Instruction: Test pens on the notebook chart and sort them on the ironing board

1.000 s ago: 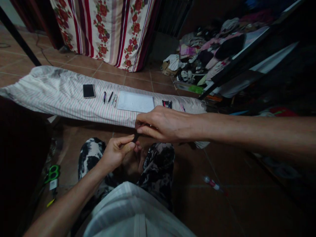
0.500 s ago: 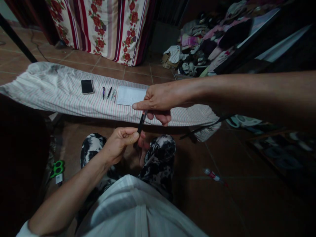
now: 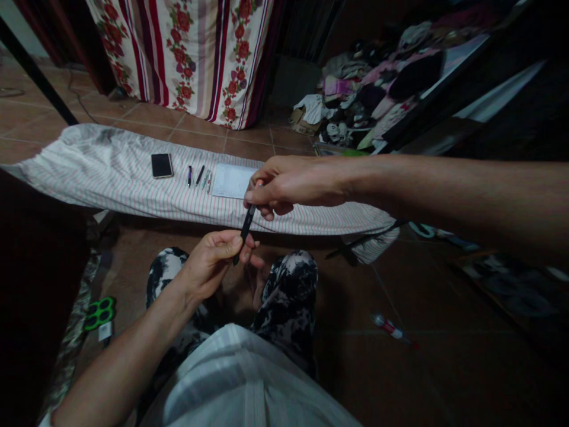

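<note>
A thin black pen point(image 3: 244, 230) is held upright and slightly tilted between both hands above my lap. My right hand point(image 3: 288, 185) pinches its upper end with thumb and forefinger. My left hand point(image 3: 213, 261) is curled around its lower end. Beyond the hands lies a striped cushion point(image 3: 111, 178) bearing a black phone point(image 3: 161, 165), several pens point(image 3: 198, 176) and a white notepad point(image 3: 231, 180). I sit on the tiled floor in black-and-white patterned trousers point(image 3: 288, 296).
Green-handled scissors point(image 3: 98, 312) lie on the floor at the left. A small tube point(image 3: 390, 327) lies on the tiles at the right. A floral curtain point(image 3: 195, 53) hangs behind, and a heap of clothes point(image 3: 364, 95) fills the back right.
My right hand rose from the left hand, drawing the pen up, then settled a little lower and left. The left hand kept its place at the pen's lower end.
</note>
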A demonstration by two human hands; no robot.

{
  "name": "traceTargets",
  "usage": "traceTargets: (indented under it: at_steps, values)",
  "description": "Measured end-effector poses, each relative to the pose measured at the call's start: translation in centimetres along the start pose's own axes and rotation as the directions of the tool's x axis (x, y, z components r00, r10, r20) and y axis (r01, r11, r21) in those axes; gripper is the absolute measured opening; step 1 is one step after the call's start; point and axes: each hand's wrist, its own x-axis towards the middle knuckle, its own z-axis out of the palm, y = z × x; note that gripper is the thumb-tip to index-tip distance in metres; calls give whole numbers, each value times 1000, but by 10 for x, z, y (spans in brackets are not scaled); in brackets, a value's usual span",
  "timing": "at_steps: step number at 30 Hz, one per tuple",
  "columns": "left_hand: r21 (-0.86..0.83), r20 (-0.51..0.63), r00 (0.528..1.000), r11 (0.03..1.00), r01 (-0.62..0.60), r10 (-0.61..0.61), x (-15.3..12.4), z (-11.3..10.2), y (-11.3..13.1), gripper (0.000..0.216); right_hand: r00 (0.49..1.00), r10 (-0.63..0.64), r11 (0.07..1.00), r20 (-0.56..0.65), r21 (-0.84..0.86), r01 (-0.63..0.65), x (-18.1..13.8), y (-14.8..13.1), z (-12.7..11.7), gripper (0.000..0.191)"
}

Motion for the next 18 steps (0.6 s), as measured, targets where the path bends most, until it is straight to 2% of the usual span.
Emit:
traceTargets:
  at_steps: [3,6,9,12,14,15,16,18]
  values:
    - [44,6,1000,999,21,-21,-5,2,0,22,991,-53,998,124,-25,56,-8,2,-7,21]
    - [156,-22,1000,988,16,-13,-11,4,-3,25,978,-84,985,190,-135,110,-12,6,-9,19]
    - [274,-39,999,962,-14,26,-17,5,-6,24,979,-132,926,157,-333,179,-17,7,-3,22]
    - [430,-31,997,901,-48,68,-22,6,-9,23,986,-141,859,92,-484,168,-23,5,9,27]
    - [591,-23,985,797,-126,172,-25,4,-11,22,991,-112,850,77,-509,135,-27,5,19,32]
    - [683,-8,965,706,-185,261,-26,3,-13,21,993,-83,862,80,-495,112,-29,6,24,33]
    - [768,26,931,589,-251,363,-27,1,-14,19,995,-37,887,93,-455,76,-30,8,30,35]
    - [880,150,823,304,-364,548,-28,-4,-17,17,984,99,962,147,-268,-57,-32,15,41,38]
